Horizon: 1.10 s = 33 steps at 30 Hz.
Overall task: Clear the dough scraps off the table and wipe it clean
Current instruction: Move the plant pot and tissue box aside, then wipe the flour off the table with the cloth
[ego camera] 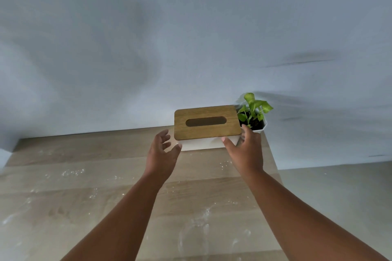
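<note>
Bench (84,197) is light wood, runs from the bottom edge of view up to the wall (148,38). Its right edge falls away just right of the right forearm, with grey floor (339,197) beyond. The left side runs out of view.

Tissue box (206,125), white body with a wooden slotted lid, sits at the far right corner of the bench against the wall. A small potted plant (253,113) in a white pot stands just beside its right end, tight in the corner. No free room behind or right of the box; the near side and left side are open.

Left hand (162,152): fingers spread and curled, thumb tip at or just off the box's near left corner; contact unclear. Right hand (246,150): fingers apart, thumb on the box's near face, other fingers around its right end, close to the plant pot; firm grip cannot be told.

Flour smears (199,224) and small white dough specks (72,171) are scattered over the near and left bench surface, between and beside the forearms. Nothing else stands on that part.
</note>
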Available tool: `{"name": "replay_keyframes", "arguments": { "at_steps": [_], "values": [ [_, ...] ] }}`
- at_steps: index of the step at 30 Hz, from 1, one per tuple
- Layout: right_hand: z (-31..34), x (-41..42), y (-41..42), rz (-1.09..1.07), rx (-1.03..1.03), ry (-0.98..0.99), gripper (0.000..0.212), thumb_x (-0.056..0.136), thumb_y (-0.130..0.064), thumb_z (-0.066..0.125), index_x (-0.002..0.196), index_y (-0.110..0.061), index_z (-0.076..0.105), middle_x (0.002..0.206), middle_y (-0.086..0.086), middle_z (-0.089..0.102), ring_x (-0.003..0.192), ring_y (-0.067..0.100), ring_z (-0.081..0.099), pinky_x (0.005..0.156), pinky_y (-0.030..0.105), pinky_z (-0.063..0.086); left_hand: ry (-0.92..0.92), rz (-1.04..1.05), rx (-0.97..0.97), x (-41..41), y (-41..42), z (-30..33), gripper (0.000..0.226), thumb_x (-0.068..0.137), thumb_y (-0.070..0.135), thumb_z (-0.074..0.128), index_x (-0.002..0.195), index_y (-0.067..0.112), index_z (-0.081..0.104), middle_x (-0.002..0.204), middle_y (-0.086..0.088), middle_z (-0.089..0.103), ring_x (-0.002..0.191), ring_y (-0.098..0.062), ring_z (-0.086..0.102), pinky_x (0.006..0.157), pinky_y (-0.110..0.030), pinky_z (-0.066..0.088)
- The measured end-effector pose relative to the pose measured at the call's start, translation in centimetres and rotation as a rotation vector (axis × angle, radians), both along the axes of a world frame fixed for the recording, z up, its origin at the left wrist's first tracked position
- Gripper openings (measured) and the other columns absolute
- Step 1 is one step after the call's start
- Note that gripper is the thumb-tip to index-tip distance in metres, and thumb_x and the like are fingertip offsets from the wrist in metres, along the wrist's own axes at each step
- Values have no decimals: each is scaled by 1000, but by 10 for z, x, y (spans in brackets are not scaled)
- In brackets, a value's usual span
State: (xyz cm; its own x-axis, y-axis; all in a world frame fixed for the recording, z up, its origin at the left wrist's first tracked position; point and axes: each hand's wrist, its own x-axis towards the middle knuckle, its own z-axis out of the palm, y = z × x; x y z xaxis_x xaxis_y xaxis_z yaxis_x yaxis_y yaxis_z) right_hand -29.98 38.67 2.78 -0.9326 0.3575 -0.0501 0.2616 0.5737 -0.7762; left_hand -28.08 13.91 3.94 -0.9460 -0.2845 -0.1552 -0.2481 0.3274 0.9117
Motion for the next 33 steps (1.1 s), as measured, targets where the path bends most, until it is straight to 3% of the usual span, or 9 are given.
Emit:
{"name": "replay_keyframes", "arguments": {
  "at_steps": [5,11,18,26,29,33],
  "values": [
    [10,24,-3,22,-1,14,77,85,-56,73,150,-28,43,134,1,48,119,19,55,92,39,54,12,-4,-15,25,-4,10,61,92,27,77,145,29,47,135,9,58,117,-4,59,90,-23,47],
    [16,69,-6,42,-6,40,73,86,-53,74,148,-25,46,140,1,48,126,21,54,98,39,51,39,-25,-21,69,-8,15,58,92,25,76,142,30,48,134,9,58,118,-5,58,82,-12,44],
    [12,157,4,125,91,33,72,89,-48,74,149,-20,47,146,5,47,137,24,47,110,45,46,41,-103,-76,156,-11,-1,61,91,23,77,144,25,48,136,6,56,124,-11,55,99,-29,48],
    [-7,275,29,174,207,-42,69,88,-45,76,147,-19,50,146,6,50,134,27,50,104,41,48,-28,-203,-211,271,1,-25,65,92,36,73,149,25,44,146,8,52,135,-13,48,113,-41,45],
    [-12,312,41,199,283,-80,68,87,-44,77,145,-18,53,144,6,53,131,28,53,107,45,47,-37,-255,-262,305,10,-35,65,91,37,73,148,26,45,147,8,51,138,-14,45,116,-35,38],
    [-20,355,54,196,296,-91,66,86,-44,78,143,-18,56,141,2,55,132,25,51,108,39,46,-33,-355,-319,340,30,-45,66,91,41,70,150,26,43,148,11,49,140,-10,38,117,-28,32]
  ]
}}
